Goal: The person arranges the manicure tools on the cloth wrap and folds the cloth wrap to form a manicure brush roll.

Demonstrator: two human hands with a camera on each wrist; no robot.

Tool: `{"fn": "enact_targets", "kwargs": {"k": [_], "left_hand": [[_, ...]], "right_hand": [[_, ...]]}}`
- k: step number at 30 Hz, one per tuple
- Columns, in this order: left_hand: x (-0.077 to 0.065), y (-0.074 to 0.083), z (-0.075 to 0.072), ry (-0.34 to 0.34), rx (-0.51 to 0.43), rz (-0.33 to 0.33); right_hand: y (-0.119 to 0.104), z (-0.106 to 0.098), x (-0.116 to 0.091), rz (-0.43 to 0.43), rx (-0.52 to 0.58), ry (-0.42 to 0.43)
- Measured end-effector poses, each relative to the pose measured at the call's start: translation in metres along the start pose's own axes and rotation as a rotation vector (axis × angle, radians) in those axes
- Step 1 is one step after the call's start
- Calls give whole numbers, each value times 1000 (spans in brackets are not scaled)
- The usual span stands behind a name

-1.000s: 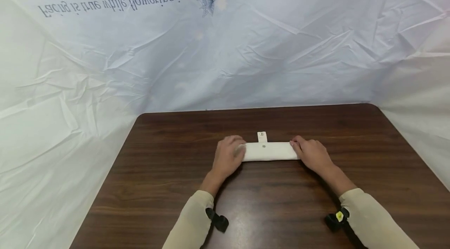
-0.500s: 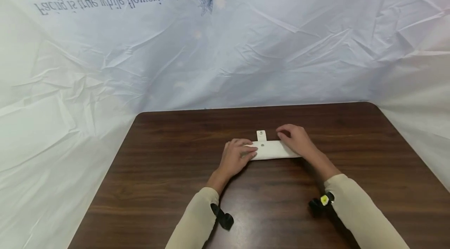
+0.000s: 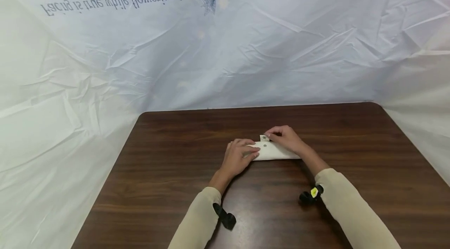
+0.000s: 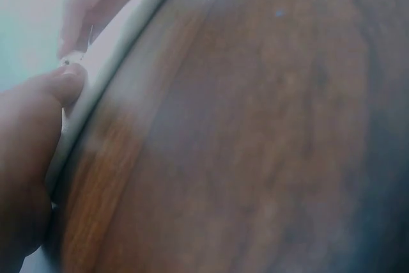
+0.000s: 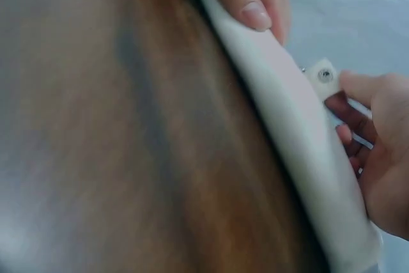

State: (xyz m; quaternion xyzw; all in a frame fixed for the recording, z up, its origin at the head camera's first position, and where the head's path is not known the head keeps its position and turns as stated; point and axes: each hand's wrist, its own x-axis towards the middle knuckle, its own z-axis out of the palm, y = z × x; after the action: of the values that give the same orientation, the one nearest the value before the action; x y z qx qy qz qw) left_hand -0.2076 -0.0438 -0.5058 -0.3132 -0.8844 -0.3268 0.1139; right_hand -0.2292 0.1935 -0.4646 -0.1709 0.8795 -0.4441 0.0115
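A long, flat white folded pouch (image 3: 277, 153) lies crosswise on the brown table. A short strap (image 3: 263, 138) with a metal snap sticks up from its far edge, and a matching snap sits on the pouch below it. My left hand (image 3: 239, 157) rests on the pouch's left part, thumb and fingers pressing its top; the left end is hidden under it. My right hand (image 3: 288, 139) pinches the strap's tip between thumb and index finger. In the right wrist view the strap's snap (image 5: 325, 75) shows beside the right thumb, with the white pouch (image 5: 287, 107) running below.
The dark wood-grain table (image 3: 175, 178) spreads around the pouch, with rounded far corners. Behind it hangs a wrinkled white sheet (image 3: 246, 65) with printed lettering. Black bands with small dark devices are on both sleeves.
My right hand has left the pouch's right end and moved left to the strap, now pinching it and tilting its tip. My left hand has shifted slightly right along the pouch.
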Motion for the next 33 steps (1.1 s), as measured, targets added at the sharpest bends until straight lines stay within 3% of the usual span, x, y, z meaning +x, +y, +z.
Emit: {"fn": "enact_targets", "kwargs": {"k": [6,9,14,23,33], "left_hand": [[-1,0,-3,14,-7,-4],[-1,1,-4,15,-17,-6],[-2,1,-2,24,-16,5],[-1,3,0,23,-8,-14],[-2,1,-2,9,-28,-31]], "right_hand": [[2,6,-12,-237,-56,2],[1,9,-13,-258,-125,2],[4,14,-15,-288,-151,33],[11,16,-24,-495,-190,112],[9,17,-23,-666,-414,101]]}}
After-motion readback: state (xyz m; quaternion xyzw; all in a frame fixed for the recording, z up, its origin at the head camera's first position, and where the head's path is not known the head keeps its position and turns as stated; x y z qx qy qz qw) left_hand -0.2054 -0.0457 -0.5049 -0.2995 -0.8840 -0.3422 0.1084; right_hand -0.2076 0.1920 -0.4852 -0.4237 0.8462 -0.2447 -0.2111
